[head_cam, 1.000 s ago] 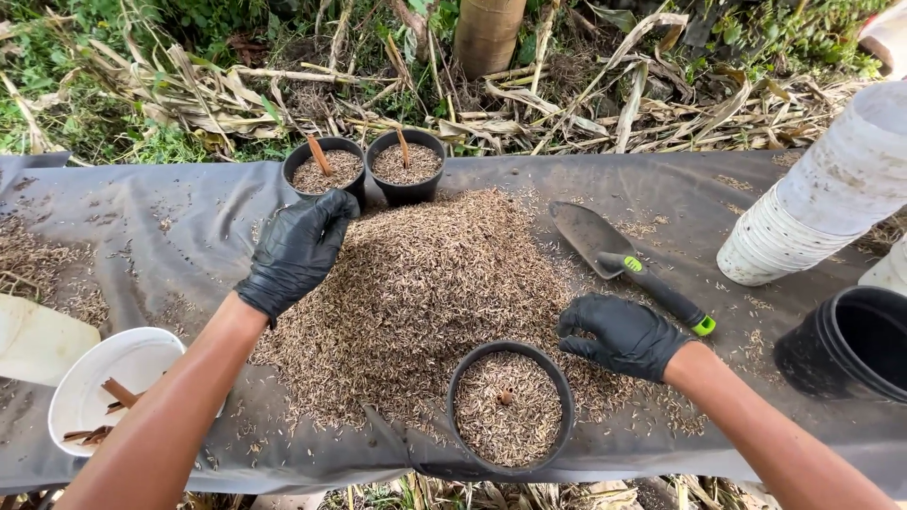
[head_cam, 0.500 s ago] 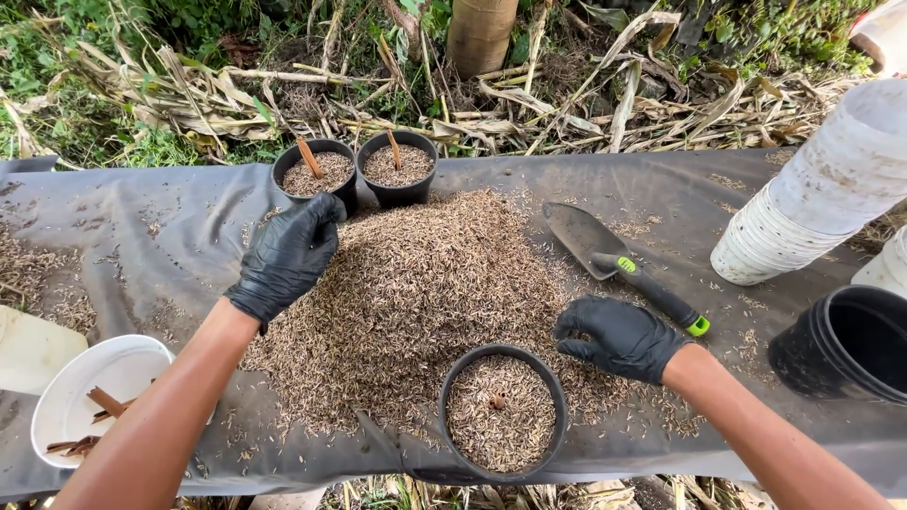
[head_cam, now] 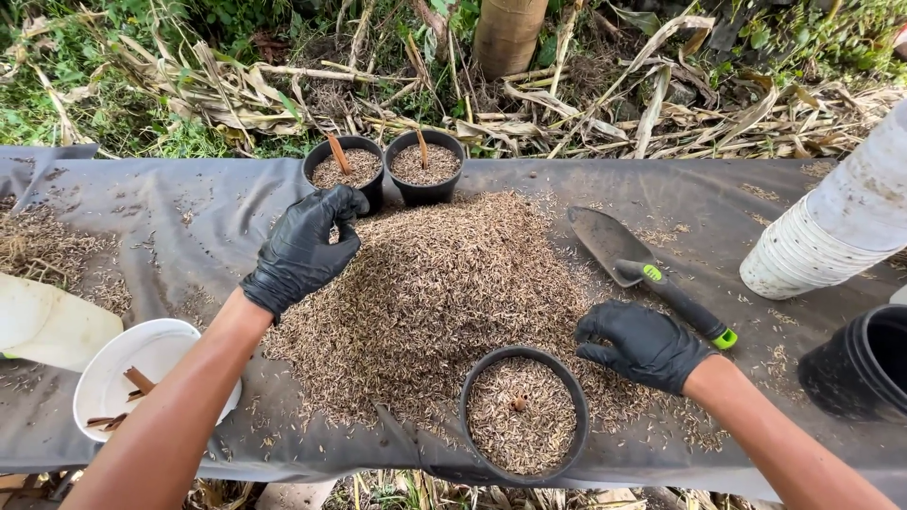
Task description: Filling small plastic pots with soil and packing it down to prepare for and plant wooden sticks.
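left hand (head_cam: 304,247) on husk pile (head_cam: 444,283) edge, fingers curled together by far pot (head_cam: 345,170). right hand (head_cam: 642,345) beside near pot (head_cam: 522,414), fingers bent, empty.

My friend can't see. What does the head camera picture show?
Two black-gloved hands, left and right, rest on a brown husk pile spread over a dark sheet. A filled black pot sits nearest; a trowel lies to the right.

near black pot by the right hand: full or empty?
Full. The near black pot stands upright, husk mix level with its rim, beside the right hand.
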